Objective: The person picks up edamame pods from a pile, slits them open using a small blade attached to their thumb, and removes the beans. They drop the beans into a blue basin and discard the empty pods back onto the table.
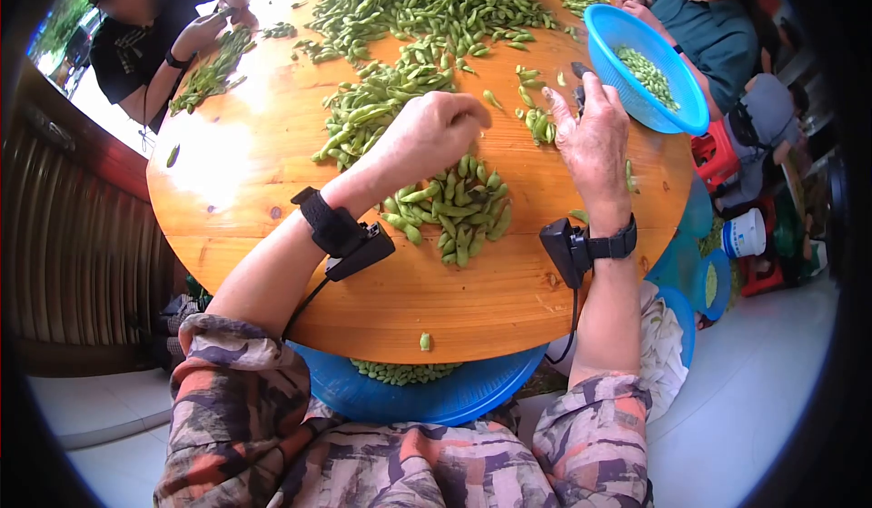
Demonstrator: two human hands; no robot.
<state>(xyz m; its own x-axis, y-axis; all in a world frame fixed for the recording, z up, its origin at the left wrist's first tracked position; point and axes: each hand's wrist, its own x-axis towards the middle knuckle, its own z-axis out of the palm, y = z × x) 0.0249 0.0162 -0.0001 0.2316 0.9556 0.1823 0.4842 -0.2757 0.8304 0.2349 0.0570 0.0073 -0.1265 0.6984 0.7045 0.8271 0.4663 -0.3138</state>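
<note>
My left hand (445, 127) is curled closed above the table, its fingertips turned away, so what they hold, if anything, is hidden. Just below it lies a small heap of green soybean pods (459, 207). My right hand (592, 140) is raised to the right, thumb and fingers apart, with dark coverings at some fingertips. Beside its thumb are a few loose pods (536, 113). On my lap, partly under the table edge, rests a wide blue basin (495, 390) with shelled beans (404, 372) inside.
A large pod pile (427, 4) covers the far side of the round wooden table (363, 313). At right, a tilted blue basket (604, 49) holds shelled beans. One person (150, 45) sits far left with pods; another (718, 31) sits far right. A white bucket (745, 233) stands on the right.
</note>
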